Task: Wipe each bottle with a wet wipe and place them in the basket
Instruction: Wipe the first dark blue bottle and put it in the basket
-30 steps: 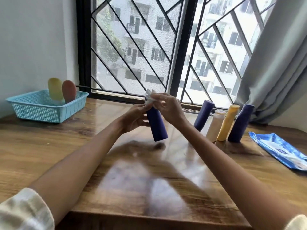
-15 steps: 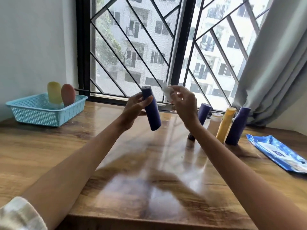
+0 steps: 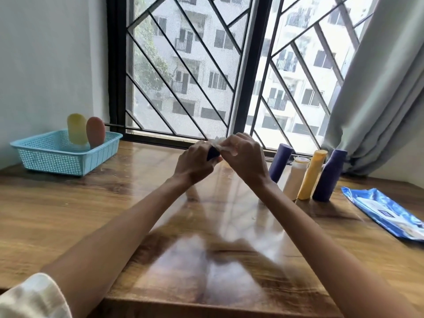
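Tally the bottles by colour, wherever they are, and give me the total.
Purple: 3, one in the hands, two standing at the right
Yellow: 2, one in the basket, one at the right
Orange-red: 1, in the basket
Beige: 1, at the right
Total: 7 bottles

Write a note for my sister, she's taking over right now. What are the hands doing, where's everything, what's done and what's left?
Left hand: grips a dark blue bottle, mostly hidden in the fingers.
Right hand: pinches the wet wipe against that bottle.
Basket, far left: a yellow bottle and a reddish bottle already stand inside.
Waiting on the right: blue bottle, white bottle, yellow bottle, another blue bottle.
Wipe pack: far right.
Left: finish this bottle, basket it, then do the four.
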`<state>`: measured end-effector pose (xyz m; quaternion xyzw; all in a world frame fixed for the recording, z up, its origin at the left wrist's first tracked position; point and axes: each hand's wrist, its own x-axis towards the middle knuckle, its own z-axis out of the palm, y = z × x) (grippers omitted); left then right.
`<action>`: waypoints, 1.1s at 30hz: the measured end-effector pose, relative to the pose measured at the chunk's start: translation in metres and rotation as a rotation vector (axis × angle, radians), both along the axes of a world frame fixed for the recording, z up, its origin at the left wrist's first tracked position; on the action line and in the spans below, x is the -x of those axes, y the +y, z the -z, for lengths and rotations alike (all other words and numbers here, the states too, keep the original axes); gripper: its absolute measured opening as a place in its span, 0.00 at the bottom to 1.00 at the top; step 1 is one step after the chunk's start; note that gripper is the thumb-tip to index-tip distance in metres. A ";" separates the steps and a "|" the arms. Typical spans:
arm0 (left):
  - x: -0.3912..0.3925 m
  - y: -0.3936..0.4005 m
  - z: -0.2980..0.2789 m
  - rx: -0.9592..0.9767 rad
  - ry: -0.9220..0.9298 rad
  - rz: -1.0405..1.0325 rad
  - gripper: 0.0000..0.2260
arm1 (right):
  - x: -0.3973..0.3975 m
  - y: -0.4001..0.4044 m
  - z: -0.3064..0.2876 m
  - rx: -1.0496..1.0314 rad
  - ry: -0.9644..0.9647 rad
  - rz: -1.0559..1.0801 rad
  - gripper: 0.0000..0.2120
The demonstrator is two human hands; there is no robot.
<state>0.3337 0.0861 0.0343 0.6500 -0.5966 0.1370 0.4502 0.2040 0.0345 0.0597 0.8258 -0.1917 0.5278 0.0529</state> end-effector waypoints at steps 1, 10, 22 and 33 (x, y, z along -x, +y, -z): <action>0.000 0.000 0.000 0.003 -0.001 -0.001 0.14 | 0.001 -0.001 0.000 -0.029 -0.052 -0.004 0.06; -0.003 -0.003 -0.003 0.088 0.022 0.063 0.13 | -0.009 0.001 0.005 -0.503 -0.095 -0.065 0.12; -0.005 0.002 -0.013 0.065 0.444 0.325 0.11 | -0.005 -0.003 0.012 -0.713 -0.274 -0.356 0.05; -0.016 0.007 -0.013 0.046 0.761 0.453 0.03 | 0.037 -0.003 0.033 -0.315 0.513 -0.023 0.13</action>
